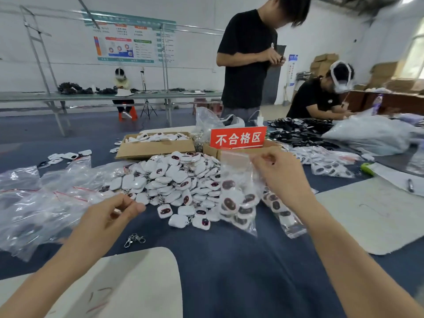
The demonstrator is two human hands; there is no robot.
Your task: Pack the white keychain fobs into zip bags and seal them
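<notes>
A big heap of white keychain fobs (176, 180) with dark oval patches lies on the blue table in the middle. My right hand (281, 177) pinches the top edge of a clear zip bag (237, 196) that hangs upright and holds several fobs. My left hand (112, 214) hovers at the heap's left edge, its fingers curled together; whether it holds anything I cannot tell. A stack of empty zip bags (34, 203) with red seal lines lies at the left.
A loose metal clasp (134, 240) lies near me. Behind the heap stand a cardboard box of fobs (156, 144) and a red sign (238, 137). Filled bags (330, 166) lie at the right. One person stands and another sits across the table.
</notes>
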